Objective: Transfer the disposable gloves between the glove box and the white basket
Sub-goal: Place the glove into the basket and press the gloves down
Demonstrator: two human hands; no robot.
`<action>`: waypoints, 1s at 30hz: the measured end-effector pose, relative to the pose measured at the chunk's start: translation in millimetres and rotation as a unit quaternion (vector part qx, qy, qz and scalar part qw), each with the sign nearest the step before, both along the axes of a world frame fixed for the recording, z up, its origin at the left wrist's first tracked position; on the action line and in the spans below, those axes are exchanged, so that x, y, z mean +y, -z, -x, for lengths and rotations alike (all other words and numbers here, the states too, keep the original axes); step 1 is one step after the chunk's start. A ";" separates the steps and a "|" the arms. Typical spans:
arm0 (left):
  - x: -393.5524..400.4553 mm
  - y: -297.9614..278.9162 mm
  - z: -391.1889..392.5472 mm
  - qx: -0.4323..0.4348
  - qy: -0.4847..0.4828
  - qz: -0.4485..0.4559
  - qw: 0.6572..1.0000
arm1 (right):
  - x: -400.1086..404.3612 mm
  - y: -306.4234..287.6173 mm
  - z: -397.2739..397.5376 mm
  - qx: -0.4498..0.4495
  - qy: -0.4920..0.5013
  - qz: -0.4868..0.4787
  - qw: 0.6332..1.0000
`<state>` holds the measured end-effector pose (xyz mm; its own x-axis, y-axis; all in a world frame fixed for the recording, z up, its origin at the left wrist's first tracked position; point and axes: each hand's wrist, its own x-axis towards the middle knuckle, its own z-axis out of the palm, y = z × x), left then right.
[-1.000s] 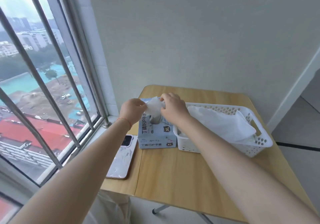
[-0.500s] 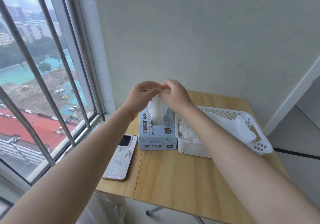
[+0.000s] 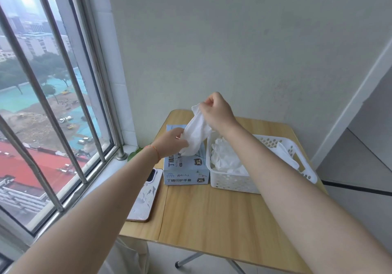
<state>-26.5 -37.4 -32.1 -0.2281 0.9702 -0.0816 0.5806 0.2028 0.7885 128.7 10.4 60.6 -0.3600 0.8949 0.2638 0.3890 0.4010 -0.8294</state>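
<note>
The thin white disposable glove hangs limp above the pale blue cardboard glove box, soft and light. The right hand pinches its top edge; the left hand grips lower down. The white perforated plastic basket sits beside, a phone nearby on the counter

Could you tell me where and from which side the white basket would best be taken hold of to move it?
Probably by the slot handle in the far end wall of the white basket, coming from the right: that cut-out is open and uncovered, whereas the glove box stands close against its left side and the gloves fill the near end.
</note>
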 end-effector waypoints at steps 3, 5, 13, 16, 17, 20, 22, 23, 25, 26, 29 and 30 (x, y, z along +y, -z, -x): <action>-4.3 -8.8 -2.0 0.012 0.032 0.045 0.998 | -3.9 -2.0 -4.4 -0.002 -0.007 0.016 1.000; -4.3 -11.0 -0.2 0.007 0.035 0.050 0.998 | -9.8 -7.7 -6.3 0.064 0.007 -0.015 0.998; -17.3 -27.6 -8.9 -0.178 -0.117 -0.158 0.964 | -24.6 -29.0 -20.0 0.175 0.018 -0.063 0.982; -27.4 -54.5 -19.5 -0.235 0.012 -0.145 0.961 | -27.0 -26.8 -22.2 0.173 -0.010 -0.023 0.985; -30.4 -60.9 -24.3 -0.239 0.068 -0.125 0.961 | -29.0 -27.3 -23.6 0.177 -0.018 -0.012 0.984; -35.5 -73.9 -31.6 -0.266 0.174 -0.112 0.942 | -33.1 -32.5 -29.9 0.231 -0.016 0.019 0.973; -39.9 -77.6 -32.3 -0.293 0.195 -0.086 0.932 | -31.9 -34.3 -38.1 0.247 0.006 0.020 0.969; -42.0 -76.9 -30.6 -0.301 0.193 -0.072 0.931 | -31.2 -34.0 -41.4 0.246 0.014 0.022 0.969; -44.6 -73.5 -26.9 -0.309 0.176 -0.048 0.933 | -30.0 -31.1 -46.6 0.222 0.026 0.033 0.974; -46.2 -70.2 -26.5 -0.309 0.172 -0.036 0.935 | -30.6 -28.0 -47.5 0.208 0.029 0.043 0.977; -49.2 -53.4 -31.2 -0.316 0.172 0.002 0.933 | -31.9 -14.1 -44.9 0.194 0.023 0.063 0.979; -49.6 -47.8 -33.9 -0.314 0.162 0.008 0.936 | -32.3 -10.0 -42.8 0.193 0.020 0.069 0.979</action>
<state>7.4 -87.0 15.8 0.1751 0.9777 -0.1157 0.0370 0.1109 0.9931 171.5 -21.9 70.5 -0.2217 0.9425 0.2499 0.0489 0.2667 -0.9625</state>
